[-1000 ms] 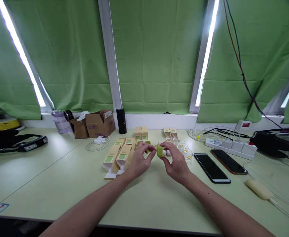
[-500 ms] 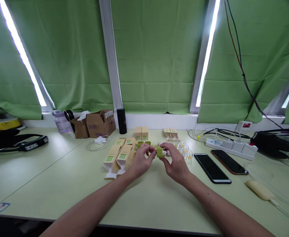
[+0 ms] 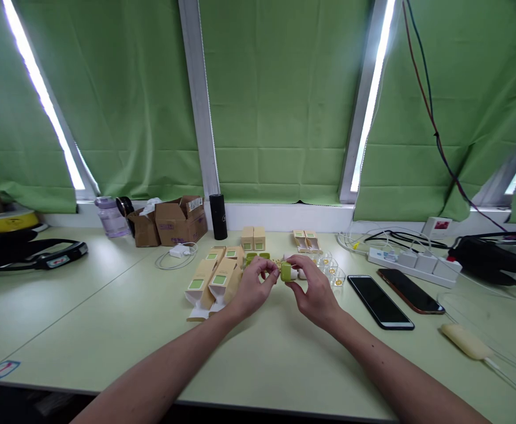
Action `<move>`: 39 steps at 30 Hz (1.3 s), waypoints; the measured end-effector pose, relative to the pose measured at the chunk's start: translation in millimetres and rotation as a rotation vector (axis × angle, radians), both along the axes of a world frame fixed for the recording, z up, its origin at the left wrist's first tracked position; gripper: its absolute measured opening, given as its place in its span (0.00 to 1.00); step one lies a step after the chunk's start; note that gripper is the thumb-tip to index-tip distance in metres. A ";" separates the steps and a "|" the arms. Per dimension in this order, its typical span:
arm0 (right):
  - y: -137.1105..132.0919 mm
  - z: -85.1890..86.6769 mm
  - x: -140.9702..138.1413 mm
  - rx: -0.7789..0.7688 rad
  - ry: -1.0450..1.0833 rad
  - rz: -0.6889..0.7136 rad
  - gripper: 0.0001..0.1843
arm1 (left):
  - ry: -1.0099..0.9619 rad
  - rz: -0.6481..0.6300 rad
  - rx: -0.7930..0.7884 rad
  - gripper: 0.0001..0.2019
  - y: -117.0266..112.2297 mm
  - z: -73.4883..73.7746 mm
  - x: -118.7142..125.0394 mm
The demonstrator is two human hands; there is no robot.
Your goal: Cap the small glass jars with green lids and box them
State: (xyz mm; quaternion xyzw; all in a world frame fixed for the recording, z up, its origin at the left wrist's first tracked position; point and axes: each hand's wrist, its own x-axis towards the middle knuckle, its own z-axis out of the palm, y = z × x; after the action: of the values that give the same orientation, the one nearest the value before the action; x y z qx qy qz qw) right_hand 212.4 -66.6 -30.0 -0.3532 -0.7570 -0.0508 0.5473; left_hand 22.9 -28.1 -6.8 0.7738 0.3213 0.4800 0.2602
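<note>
My right hand [image 3: 313, 290] grips a small green square-sided piece [image 3: 286, 271] between thumb and fingers. Close to its left side is my left hand [image 3: 256, 287], its thumb and forefinger pinched together; whatever is between them is too small to make out. Behind the hands lie more green pieces [image 3: 258, 257] and some small gold-coloured parts, partly covered by the fingers. White cylindrical pieces [image 3: 301, 274] show beside the right fingers. Several clear containers with gold centres [image 3: 338, 278] stand just past the right hand. Beside my left hand lie several tan cartons [image 3: 225, 280] with green labels, the nearest with open flaps.
Two more tan cartons [image 3: 253, 238] stand farther back, near an opened pair [image 3: 308, 241]. At right are a black phone [image 3: 380, 301], a second phone [image 3: 410, 290], a cream-coloured device [image 3: 465, 340] and a power strip [image 3: 412, 266]. Cardboard boxes [image 3: 180, 222] and a black cylinder [image 3: 217, 217] stand along the back.
</note>
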 end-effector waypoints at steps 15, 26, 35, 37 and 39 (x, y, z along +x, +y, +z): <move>0.8 -0.9 1.2 -0.004 0.000 -0.005 0.25 | -0.005 0.003 -0.013 0.08 1.8 -1.3 -1.8; 0.1 -0.5 1.4 -0.023 0.006 -0.005 0.25 | -0.020 0.006 -0.016 0.09 1.9 -0.2 -2.2; -0.6 -0.1 1.7 -0.015 -0.005 -0.012 0.25 | -0.017 0.009 -0.047 0.09 -0.7 1.5 -2.9; -0.6 0.2 1.8 -0.012 -0.006 -0.014 0.25 | -0.022 0.011 -0.049 0.10 -0.2 1.5 -3.0; -0.5 0.4 2.1 -0.007 -0.007 -0.017 0.25 | -0.028 0.017 -0.044 0.10 0.5 1.4 -3.2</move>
State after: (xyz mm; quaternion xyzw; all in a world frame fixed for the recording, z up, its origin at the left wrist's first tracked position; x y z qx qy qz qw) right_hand 214.5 -67.1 -29.6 -0.3613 -0.7560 -0.0540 0.5432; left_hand 19.7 -27.6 -5.4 0.7583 0.3347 0.4858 0.2775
